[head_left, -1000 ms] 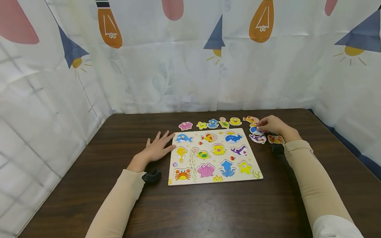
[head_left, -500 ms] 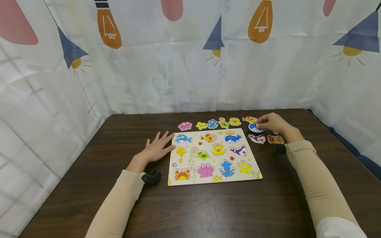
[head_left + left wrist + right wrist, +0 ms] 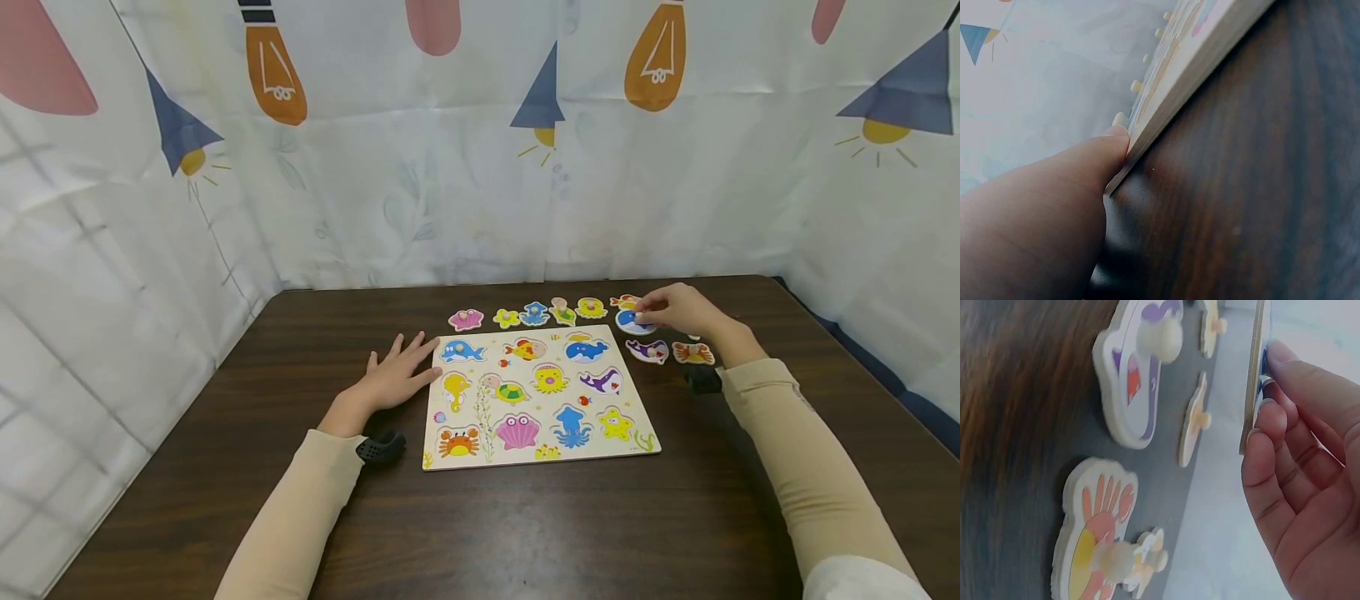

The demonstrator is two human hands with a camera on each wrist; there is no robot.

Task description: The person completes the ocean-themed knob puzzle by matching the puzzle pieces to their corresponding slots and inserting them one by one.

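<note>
My left hand (image 3: 393, 375) lies with its fingers spread at the left edge of a wooden peg puzzle board (image 3: 495, 459) printed with sea animals. In the left wrist view the thumb (image 3: 1113, 147) touches the board's edge. Off the board's upper right corner, my right hand (image 3: 686, 310) pinches a blue whale puzzle piece (image 3: 633, 323) between thumb and fingers. The right wrist view shows this piece edge-on, raised off the table. Below it on the table are a purple whale piece (image 3: 647, 352) and a crab piece (image 3: 693, 353).
Behind the board runs a row of knobbed pieces: a pink shell (image 3: 467, 320), a starfish (image 3: 506, 317), a blue squid (image 3: 534, 314), a turtle (image 3: 562, 311) and a yellow octopus (image 3: 592, 308). A fish piece (image 3: 624, 301) is partly hidden behind the whale. A printed curtain (image 3: 465, 200) hangs behind the table.
My right hand has picked up the blue whale piece from beside the purple whale and moved it slightly up and left towards the board. The left hand has stayed in place.
</note>
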